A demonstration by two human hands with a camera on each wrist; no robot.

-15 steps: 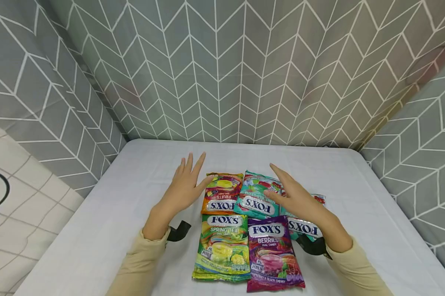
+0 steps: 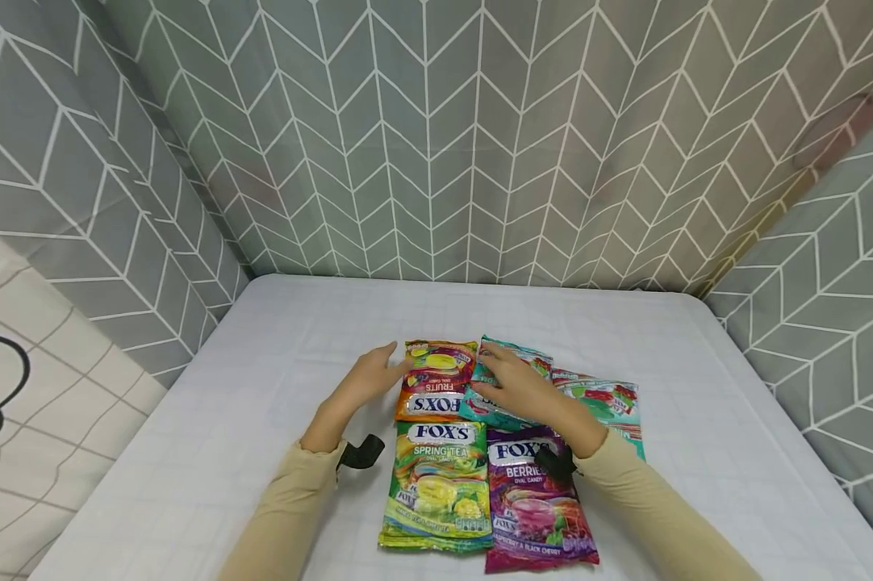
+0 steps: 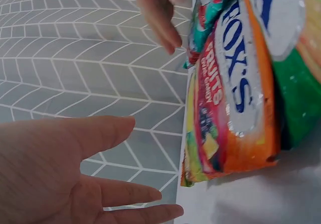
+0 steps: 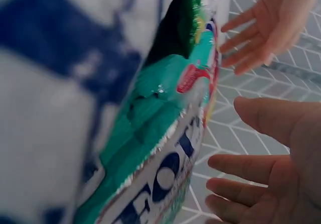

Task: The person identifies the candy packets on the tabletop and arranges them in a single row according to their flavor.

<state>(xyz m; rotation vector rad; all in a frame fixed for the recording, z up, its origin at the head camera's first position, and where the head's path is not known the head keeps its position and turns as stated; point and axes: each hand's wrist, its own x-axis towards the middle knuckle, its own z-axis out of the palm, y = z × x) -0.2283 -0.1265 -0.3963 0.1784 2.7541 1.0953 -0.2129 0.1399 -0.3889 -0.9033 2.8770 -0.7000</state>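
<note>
My left hand [image 2: 366, 379] is just left of the orange Fruits candy bag [image 2: 436, 379], thumb toward its edge. In the left wrist view its fingers [image 3: 130, 191] are extended, with a gap between them and that bag. My right hand [image 2: 524, 391] hovers over the upper teal candy bag [image 2: 534, 359] and hides much of it. Straight, spread fingers [image 4: 241, 169] show in the right wrist view, holding nothing. Another teal bag [image 2: 614, 399] lies to the right, partly behind the right forearm. Nearer me are a green Spring Tea bag [image 2: 436, 492] and a purple Berries bag [image 2: 534, 516].
The bags lie close together on a white-covered table [image 2: 320, 323], the upper ones printed upside down to me. Grey patterned curtains [image 2: 451, 145] hang behind and at the sides. A black wrist piece [image 2: 361, 452] sits under each wrist.
My right hand has moved left, from between the two teal bags to over the upper one. The left hand's raised fingers have come down beside the orange bag. The bags appear unmoved.
</note>
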